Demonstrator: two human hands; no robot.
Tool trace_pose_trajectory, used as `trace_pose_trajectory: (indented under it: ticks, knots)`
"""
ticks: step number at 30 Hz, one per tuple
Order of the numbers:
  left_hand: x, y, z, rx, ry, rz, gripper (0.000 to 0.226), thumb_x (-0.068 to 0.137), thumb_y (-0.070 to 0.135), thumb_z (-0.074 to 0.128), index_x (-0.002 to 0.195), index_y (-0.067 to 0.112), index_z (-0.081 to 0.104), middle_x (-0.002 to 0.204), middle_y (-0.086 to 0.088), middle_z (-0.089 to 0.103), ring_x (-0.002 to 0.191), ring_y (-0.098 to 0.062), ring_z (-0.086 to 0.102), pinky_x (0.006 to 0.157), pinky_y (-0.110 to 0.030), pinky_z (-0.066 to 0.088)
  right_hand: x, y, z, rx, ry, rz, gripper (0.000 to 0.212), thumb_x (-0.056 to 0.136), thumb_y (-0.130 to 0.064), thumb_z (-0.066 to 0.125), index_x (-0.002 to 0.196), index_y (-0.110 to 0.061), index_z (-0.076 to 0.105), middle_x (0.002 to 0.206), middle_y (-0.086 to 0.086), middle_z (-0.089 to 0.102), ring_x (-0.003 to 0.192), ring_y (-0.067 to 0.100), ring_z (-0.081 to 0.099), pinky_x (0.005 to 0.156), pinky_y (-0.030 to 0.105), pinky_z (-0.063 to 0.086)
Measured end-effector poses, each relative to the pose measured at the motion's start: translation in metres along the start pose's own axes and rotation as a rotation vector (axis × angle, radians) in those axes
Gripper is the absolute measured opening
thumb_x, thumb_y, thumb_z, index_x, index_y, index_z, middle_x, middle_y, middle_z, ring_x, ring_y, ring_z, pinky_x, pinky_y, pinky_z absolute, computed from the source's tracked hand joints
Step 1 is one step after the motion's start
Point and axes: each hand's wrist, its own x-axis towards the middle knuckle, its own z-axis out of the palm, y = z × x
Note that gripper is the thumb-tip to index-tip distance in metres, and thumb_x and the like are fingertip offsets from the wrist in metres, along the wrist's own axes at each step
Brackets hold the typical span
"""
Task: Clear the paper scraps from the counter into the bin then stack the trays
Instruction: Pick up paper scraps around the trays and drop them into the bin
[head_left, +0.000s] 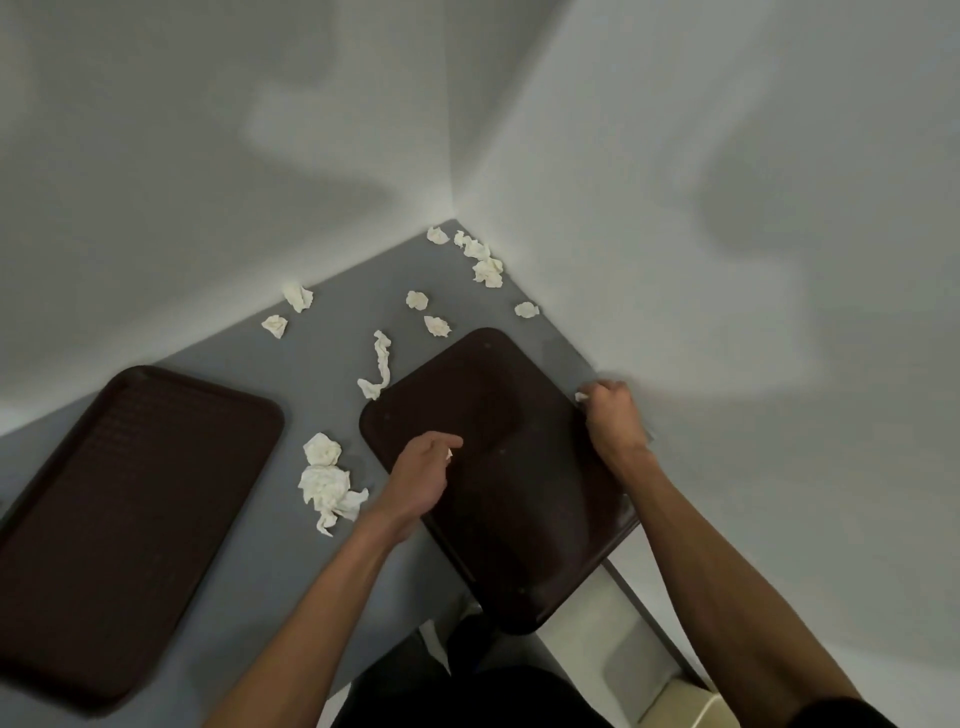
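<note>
Two plain white walls (208, 156) meet at a vertical corner, upper centre. Soft shadows cross both. Pale floor (597, 654) at lower right.

Left tray (135, 525), corner beyond frame edge

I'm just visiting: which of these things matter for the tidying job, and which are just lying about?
Part of the job: paper scraps on the counter; left tray; right tray.
Just there: grey walls; pale box at the bottom edge, possibly the bin, unclear.
</note>
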Motion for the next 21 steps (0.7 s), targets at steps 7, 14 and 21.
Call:
trace_pose_trajectory:
  ticks: [7, 14, 21]
  knots:
    - [-0.037, 0.003, 0.013, 0.121, 0.008, 0.172, 0.028, 0.109, 0.015, 0.038, 0.129, 0.020, 0.057, 0.105, -0.005, 0.066, 0.079, -0.015, 0.065, 0.085, -0.034, 0.058, -0.076, -0.028, -0.031, 0.413, 0.203, 0.166, 0.018, 0.103, -0.016, 0.063, 0.113, -0.015, 0.079, 0.110, 0.008, 0.079, 0.104, 0.030, 0.072, 0.093, 0.035, 0.055]
    - [-0.080, -0.022, 0.042, 0.007, -0.115, 0.252, 0.015, 0.105, 0.012, 0.055, 0.119, 0.016, 0.050, 0.110, -0.006, 0.073, 0.090, -0.016, 0.075, 0.089, -0.037, 0.061, -0.229, -0.033, -0.039, 0.653, 0.307, 0.220, 0.012, 0.102, -0.025, 0.070, 0.109, -0.025, 0.080, 0.101, -0.013, 0.079, 0.084, -0.015, 0.065, 0.081, 0.002, 0.047]
    - [-0.140, -0.074, 0.102, 0.012, -0.210, 0.278, 0.018, 0.098, 0.009, 0.068, 0.113, 0.011, 0.059, 0.107, -0.005, 0.075, 0.090, -0.016, 0.077, 0.087, -0.039, 0.061, -0.374, 0.001, -0.024, 0.716, 0.406, 0.394, 0.012, 0.101, -0.026, 0.072, 0.112, -0.028, 0.077, 0.099, -0.017, 0.078, 0.086, -0.019, 0.064, 0.081, 0.002, 0.045]
